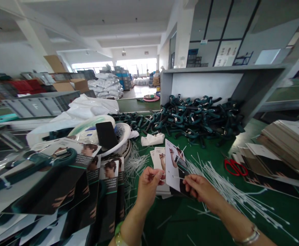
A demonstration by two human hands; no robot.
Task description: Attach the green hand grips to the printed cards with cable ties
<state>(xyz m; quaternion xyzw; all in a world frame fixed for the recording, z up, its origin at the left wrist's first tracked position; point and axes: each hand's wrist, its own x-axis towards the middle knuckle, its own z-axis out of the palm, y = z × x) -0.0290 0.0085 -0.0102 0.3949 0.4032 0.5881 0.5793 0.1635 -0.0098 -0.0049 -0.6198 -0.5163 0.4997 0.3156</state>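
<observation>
A printed cardboard backing card point(172, 167) stands tilted between my hands, with small holes near its lower left. My right hand point(200, 189) pinches a white cable tie point(178, 177) at one of those holes, its other fingers by the card's right edge. At the left edge, my left hand point(148, 182) is closed in a pinch; what its fingertips hold is too small to make out. Another white tie point(182, 151) crosses the card's upper part. Behind and below lies a stack of similar cards point(157, 158) on the green table point(162, 222).
Loose cable ties point(223, 186) spread to the right, near red-handled scissors point(236, 167) and stacked cards point(287, 153). Dark green clamp-like tools point(190, 114) heap at the back. Carded tools point(54, 181) pile on the left, beside a white basin point(125, 135) with a black phone point(106, 135).
</observation>
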